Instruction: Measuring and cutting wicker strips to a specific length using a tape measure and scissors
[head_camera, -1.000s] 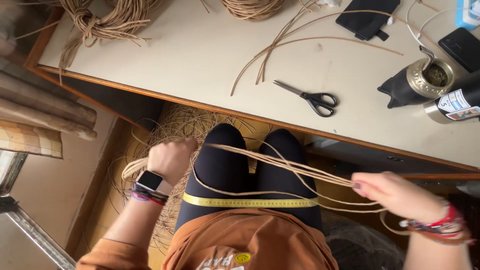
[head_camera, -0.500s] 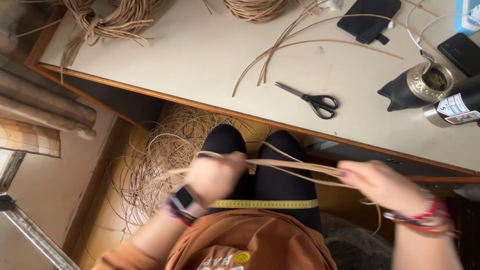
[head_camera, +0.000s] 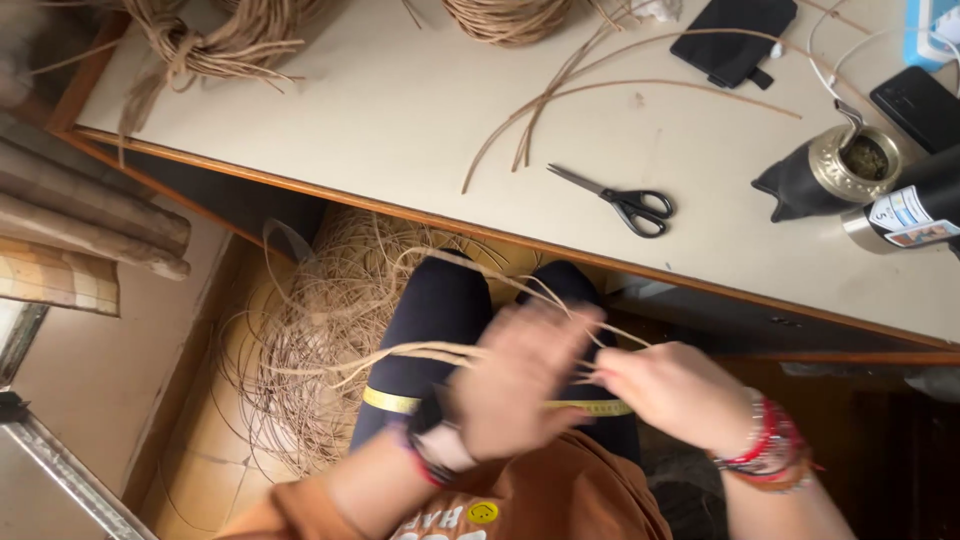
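I see the reed strands (head_camera: 420, 352) running mostly left to right across my lap, their long axis level, trailing left into the loose coil (head_camera: 320, 330) on the floor. My left hand (head_camera: 515, 385) sits over my thighs, blurred, palm down, fingers spread and angled right toward the other hand; whether they pinch the strands I cannot tell. My right hand (head_camera: 680, 392) is just beside it, knuckles up, fingers curled narrow on the strand ends. A yellow tape (head_camera: 390, 400) lies across my legs. Scissors (head_camera: 615, 200) lie far on the table (head_camera: 350, 110).
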